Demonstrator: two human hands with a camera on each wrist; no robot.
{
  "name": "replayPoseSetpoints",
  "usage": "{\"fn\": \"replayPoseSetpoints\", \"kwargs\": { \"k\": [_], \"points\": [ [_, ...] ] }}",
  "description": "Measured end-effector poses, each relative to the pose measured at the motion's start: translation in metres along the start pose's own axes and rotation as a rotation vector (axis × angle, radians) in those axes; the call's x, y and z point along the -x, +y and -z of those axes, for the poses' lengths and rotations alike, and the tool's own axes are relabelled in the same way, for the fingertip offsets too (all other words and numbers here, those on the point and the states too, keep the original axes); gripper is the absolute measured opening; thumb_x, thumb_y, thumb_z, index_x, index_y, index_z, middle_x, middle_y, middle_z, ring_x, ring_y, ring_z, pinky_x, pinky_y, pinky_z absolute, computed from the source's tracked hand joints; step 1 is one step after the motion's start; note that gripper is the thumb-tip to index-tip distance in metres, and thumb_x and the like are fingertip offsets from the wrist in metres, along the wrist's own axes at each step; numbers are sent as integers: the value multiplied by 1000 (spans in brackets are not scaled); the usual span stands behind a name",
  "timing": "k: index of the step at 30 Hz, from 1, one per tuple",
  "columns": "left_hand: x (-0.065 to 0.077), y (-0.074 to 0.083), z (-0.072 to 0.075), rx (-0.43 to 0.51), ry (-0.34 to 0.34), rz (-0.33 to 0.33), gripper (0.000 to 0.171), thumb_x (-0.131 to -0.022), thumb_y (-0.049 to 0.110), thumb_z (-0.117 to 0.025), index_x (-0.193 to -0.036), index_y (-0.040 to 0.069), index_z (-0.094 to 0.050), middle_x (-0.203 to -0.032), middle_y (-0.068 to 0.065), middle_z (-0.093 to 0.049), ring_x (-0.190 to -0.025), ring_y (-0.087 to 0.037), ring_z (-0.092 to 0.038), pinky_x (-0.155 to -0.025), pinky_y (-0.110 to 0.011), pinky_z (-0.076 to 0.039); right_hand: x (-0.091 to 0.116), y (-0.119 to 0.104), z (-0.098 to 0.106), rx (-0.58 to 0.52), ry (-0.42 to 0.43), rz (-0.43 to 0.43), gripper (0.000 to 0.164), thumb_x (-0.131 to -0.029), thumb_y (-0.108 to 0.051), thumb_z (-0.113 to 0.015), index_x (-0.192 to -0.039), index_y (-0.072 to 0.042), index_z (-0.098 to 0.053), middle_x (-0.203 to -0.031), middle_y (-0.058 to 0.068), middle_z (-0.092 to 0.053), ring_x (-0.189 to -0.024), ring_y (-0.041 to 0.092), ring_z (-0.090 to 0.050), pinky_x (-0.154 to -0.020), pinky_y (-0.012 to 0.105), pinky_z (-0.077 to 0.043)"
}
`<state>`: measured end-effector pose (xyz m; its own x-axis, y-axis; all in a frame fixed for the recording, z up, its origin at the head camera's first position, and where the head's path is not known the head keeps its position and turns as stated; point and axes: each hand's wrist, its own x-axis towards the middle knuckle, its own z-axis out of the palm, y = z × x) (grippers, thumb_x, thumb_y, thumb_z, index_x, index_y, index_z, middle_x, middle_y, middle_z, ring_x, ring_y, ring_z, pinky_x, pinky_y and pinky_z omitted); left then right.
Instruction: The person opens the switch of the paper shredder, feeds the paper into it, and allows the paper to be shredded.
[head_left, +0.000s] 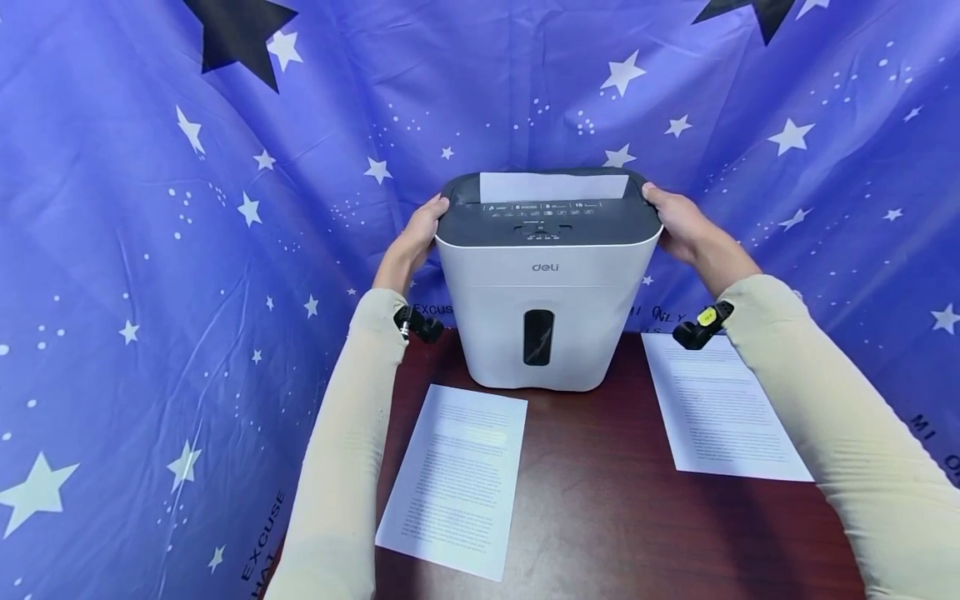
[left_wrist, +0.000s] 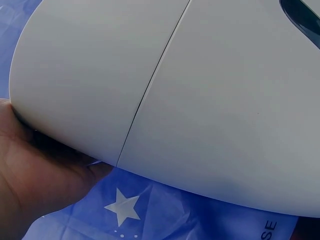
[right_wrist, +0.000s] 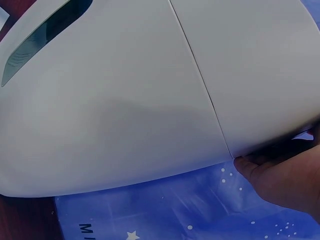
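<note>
The white deli paper shredder (head_left: 547, 283) stands at 12 o'clock on the dark red tabletop (head_left: 615, 517), its viewing window (head_left: 538, 337) facing 6 o'clock. It looks stiff and probably fairly heavy, with much of the weight likely high up, under the dark grey lid (head_left: 540, 225). The smooth, tapering shell could slip under dry palms, and the window seems its most scratch-prone part. The upper sides, just below the lid's rim, look like the soundest hold, with 2 hands sharing the load.

That is where the grip is: the left hand (head_left: 425, 225) grasps the shredder at the lid's 9 o'clock edge, the right hand (head_left: 678, 223) at its 3 o'clock edge, though some fingers are hidden. The shredder thus lies between the hands, touching each, most of its body below the grip toward 6 o'clock.

A white paper sheet (head_left: 555, 187) shows at the lid's 12 o'clock side; how deep it sits cannot be told. Printed pages (head_left: 457, 483) lie at the shredder's 7 and 4 o'clock.
</note>
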<state>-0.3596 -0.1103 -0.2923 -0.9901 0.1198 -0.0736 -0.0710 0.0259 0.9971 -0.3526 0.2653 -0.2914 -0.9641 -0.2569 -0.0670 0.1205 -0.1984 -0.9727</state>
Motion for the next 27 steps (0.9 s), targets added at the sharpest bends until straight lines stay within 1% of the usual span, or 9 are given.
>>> {"fn": "replayPoseSetpoints", "kwargs": {
  "k": [5, 12, 15, 20, 27],
  "points": [
    [-1, -1, 0, 9, -9, -13, 54, -112, 24, -31, -164, 13, -20, -170, -3, -23, -157, -16, -21, -128, -29, -21, 1, 0, 1, -6, 1, 3, 67, -110, -32, -37, -163, -3, -8, -91, -15, -70, -83, -2, -67, -79, 13, -53],
    [0, -2, -1, 36, 3, -18, 56, -112, 24, -33, -164, 12, -18, -171, -3, -20, -158, -16, -18, -127, -28, -20, 0, 0, 0, 15, 6, 2, 68, -110, -34, -38, -163, -3, -9, -91, -17, -70, -85, -4, -66, -81, 12, -52],
    [0, -3, -1, 30, 4, -24, 56, -112, 24, -33, -164, 11, -17, -171, -3, -19, -158, -16, -18, -128, -29, -20, 0, 0, 0, 13, 6, -2, 68, -110, -35, -38, -163, -4, -9, -92, -18, -70, -87, -4, -66, -83, 12, -51],
    [-1, -4, -1, 29, 8, -25, 55, -112, 25, -34, -164, 12, -19, -171, -3, -22, -157, -16, -22, -127, -29, -22, 1, 0, 0, 18, 22, -10, 68, -109, -36, -39, -163, -5, -10, -92, -20, -69, -88, -6, -65, -89, 13, -48],
    [-1, -4, 0, 37, 14, -21, 56, -112, 25, -34, -164, 12, -19, -171, -2, -20, -158, -16, -19, -127, -28, -21, 3, 0, -1, 22, 19, -12, 69, -109, -38, -40, -164, -7, -11, -98, -20, -65, -91, -7, -64, -103, 15, -42]
  ]
}}
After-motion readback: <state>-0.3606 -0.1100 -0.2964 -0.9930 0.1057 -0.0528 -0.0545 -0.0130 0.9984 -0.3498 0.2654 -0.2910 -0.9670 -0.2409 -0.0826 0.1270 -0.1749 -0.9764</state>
